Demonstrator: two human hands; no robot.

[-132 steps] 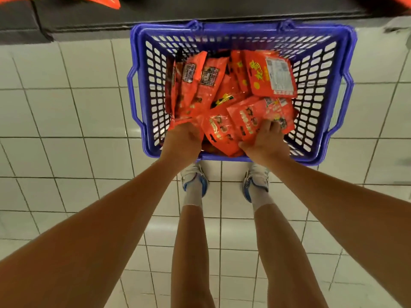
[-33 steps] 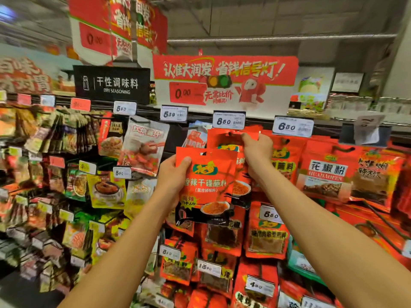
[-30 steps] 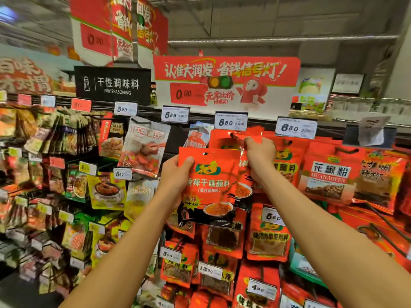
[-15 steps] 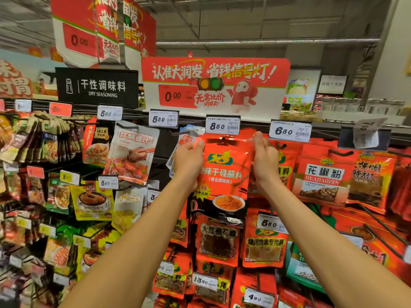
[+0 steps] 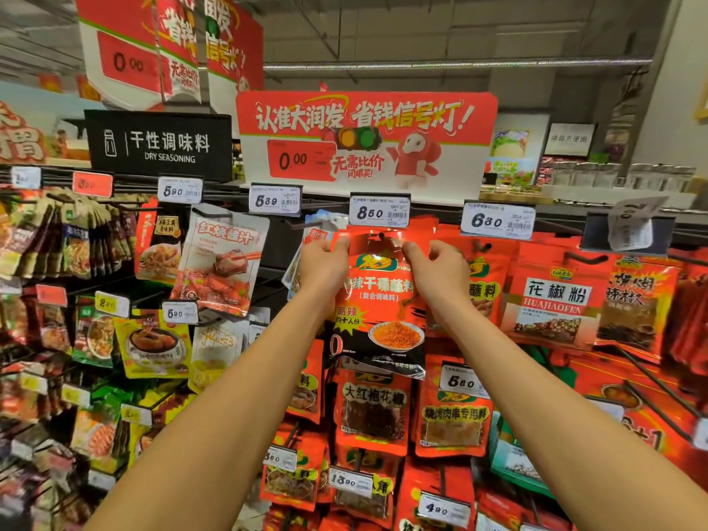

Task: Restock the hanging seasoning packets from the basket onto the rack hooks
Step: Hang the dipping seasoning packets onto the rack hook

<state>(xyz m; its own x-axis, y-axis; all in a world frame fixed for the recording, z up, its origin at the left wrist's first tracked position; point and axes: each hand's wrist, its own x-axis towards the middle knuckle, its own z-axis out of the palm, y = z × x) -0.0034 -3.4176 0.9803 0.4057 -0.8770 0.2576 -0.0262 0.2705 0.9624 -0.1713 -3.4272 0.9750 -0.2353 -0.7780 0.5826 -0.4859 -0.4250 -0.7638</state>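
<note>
Two hands [image 5: 383, 262] on hooked packet [image 5: 379, 312]

Two bare forearms reach up from the bottom edge of the view, with no sleeve in sight on either. The left hand [image 5: 323, 262] and right hand [image 5: 440, 268] wear no glove, ring or watch. Both wrists are bare. The fingernails look short and unpainted, as far as shows.
</note>
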